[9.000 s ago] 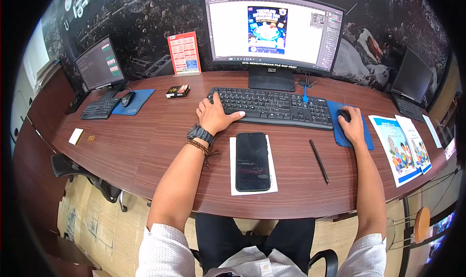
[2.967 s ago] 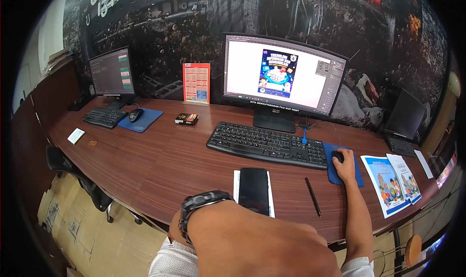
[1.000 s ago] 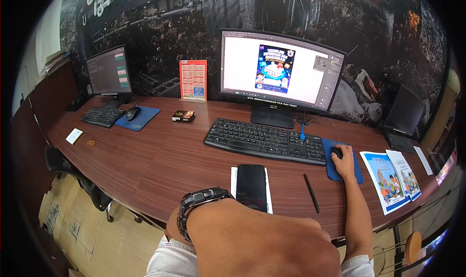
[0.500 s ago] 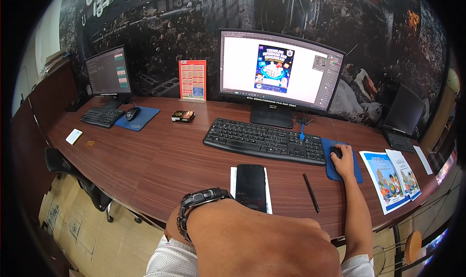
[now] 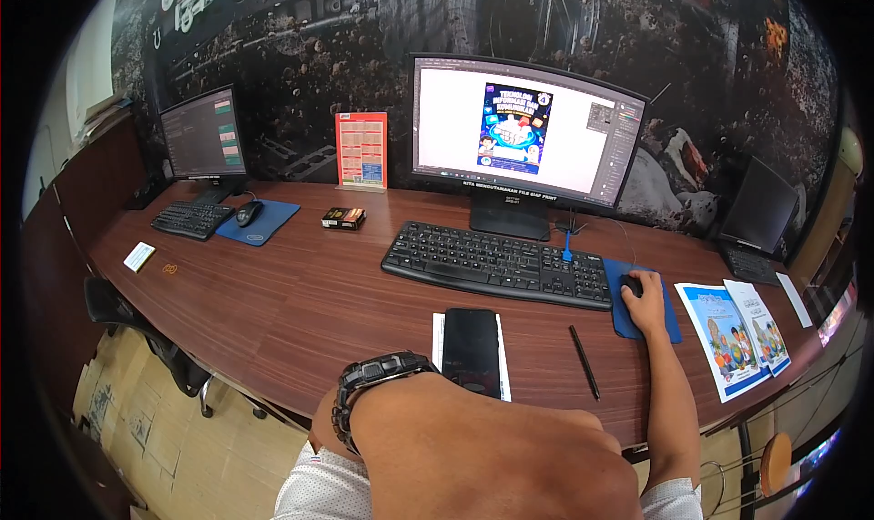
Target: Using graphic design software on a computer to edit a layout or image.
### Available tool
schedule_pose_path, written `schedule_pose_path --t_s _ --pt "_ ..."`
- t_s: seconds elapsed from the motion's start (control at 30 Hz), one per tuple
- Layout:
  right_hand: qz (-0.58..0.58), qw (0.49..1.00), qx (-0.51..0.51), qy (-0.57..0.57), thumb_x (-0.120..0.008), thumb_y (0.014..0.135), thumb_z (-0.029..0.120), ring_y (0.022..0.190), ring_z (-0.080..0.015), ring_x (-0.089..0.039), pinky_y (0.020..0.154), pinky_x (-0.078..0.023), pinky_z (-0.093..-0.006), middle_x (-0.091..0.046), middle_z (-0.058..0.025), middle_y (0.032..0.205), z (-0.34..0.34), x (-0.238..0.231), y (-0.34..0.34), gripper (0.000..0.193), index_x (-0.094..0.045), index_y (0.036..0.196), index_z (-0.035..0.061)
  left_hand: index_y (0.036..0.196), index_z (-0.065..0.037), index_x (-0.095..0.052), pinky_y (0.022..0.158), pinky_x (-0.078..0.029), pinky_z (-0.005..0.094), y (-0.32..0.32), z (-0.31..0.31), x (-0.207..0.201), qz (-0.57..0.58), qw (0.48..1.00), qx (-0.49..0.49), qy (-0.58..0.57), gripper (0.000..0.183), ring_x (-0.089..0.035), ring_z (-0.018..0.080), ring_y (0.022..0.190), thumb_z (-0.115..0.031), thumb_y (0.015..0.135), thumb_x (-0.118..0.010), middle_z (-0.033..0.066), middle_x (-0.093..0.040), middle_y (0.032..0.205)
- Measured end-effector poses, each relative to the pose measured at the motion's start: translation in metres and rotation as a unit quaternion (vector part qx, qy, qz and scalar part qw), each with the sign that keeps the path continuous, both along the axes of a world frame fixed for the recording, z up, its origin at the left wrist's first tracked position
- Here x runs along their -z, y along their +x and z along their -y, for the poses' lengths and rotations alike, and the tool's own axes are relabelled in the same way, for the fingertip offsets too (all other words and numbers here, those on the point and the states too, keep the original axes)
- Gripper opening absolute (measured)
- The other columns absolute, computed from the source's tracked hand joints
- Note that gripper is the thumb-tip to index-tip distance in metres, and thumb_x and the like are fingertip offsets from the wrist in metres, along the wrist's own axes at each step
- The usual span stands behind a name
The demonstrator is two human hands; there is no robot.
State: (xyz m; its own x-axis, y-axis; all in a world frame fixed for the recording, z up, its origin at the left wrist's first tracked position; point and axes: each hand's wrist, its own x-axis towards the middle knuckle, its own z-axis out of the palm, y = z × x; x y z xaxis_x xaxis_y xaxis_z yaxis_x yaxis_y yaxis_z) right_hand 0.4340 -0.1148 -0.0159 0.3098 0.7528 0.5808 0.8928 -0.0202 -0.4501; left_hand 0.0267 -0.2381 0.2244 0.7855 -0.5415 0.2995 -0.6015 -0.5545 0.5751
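Observation:
At the right, my right hand [image 5: 647, 306] rests over a black computer mouse [image 5: 630, 286] on a blue mouse pad [image 5: 667, 326]. My left hand [image 5: 492, 456] is very close in the lower middle, its back toward me; its fingers are hidden. A black wristwatch [image 5: 387, 369] circles that wrist. Just beyond it lies a black smartphone [image 5: 471, 347] on white paper [image 5: 503, 363]. The wide monitor [image 5: 446, 128] ahead displays a dark blue cover design in an editing window. A black keyboard [image 5: 492, 263] stands below the screen, left of the mouse.
A black pen [image 5: 584, 362] lies between phone and right forearm. Printed booklets [image 5: 724, 342] sit at the right. Toward the left are a small box [image 5: 343, 219], a red stand-up card [image 5: 362, 151], and another monitor [image 5: 202, 133], keyboard [image 5: 191, 219] and mouse [image 5: 248, 213]. A chair [image 5: 150, 329] touches the left front.

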Motion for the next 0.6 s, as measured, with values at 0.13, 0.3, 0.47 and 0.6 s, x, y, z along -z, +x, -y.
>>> schedule_pose_path --t_s 0.13,0.3,0.47,0.6 --pt "0.002 1.0 0.0 0.002 -0.069 0.08 0.019 0.109 -0.0343 -0.057 0.094 -0.046 -0.0412 -0.055 -0.014 0.115 -0.001 0.001 0.001 0.035 -0.063 0.112 0.0053 0.104 -0.012 -0.063 0.063 -0.051 0.0369 0.002 0.0 0.0 -0.015 0.999 0.0 -0.049 0.082 -0.068 0.0256 0.074 -0.059 0.04 -0.086 0.0011 -0.07 0.085" --pt "0.003 1.0 0.0 0.001 -0.069 0.08 0.019 0.11 -0.034 -0.057 0.094 -0.046 -0.0413 -0.055 -0.0132 0.116 0.0 0.002 0.002 0.035 -0.063 0.112 0.006 0.108 -0.013 -0.062 0.065 -0.051 0.0371 0.001 -0.002 0.004 -0.013 1.0 0.001 0.004 0.086 -0.068 0.0244 0.079 -0.059 0.04 -0.086 0.0003 -0.07 0.089" --pt "0.004 1.0 -0.001 -0.004 -0.069 0.08 0.019 0.11 -0.0339 -0.057 0.095 -0.046 -0.0412 -0.054 -0.0131 0.116 -0.001 0.0 0.001 0.035 -0.063 0.112 0.0062 0.109 -0.012 -0.062 0.065 -0.051 0.0364 0.0 -0.001 0.013 0.022 0.997 0.002 -0.076 0.088 -0.068 0.0241 0.079 -0.061 0.04 -0.086 -0.0002 -0.07 0.091" --pt "-0.002 1.0 0.006 -0.006 -0.069 0.081 0.019 0.11 -0.0341 -0.057 0.095 -0.046 -0.0408 -0.054 -0.0132 0.116 0.001 -0.001 -0.001 0.035 -0.063 0.113 0.0061 0.107 -0.011 -0.063 0.063 -0.051 0.0353 0.001 -0.003 -0.004 -0.009 1.0 -0.002 0.028 0.088 -0.068 0.0244 0.076 -0.063 0.039 -0.086 0.0005 -0.07 0.088"
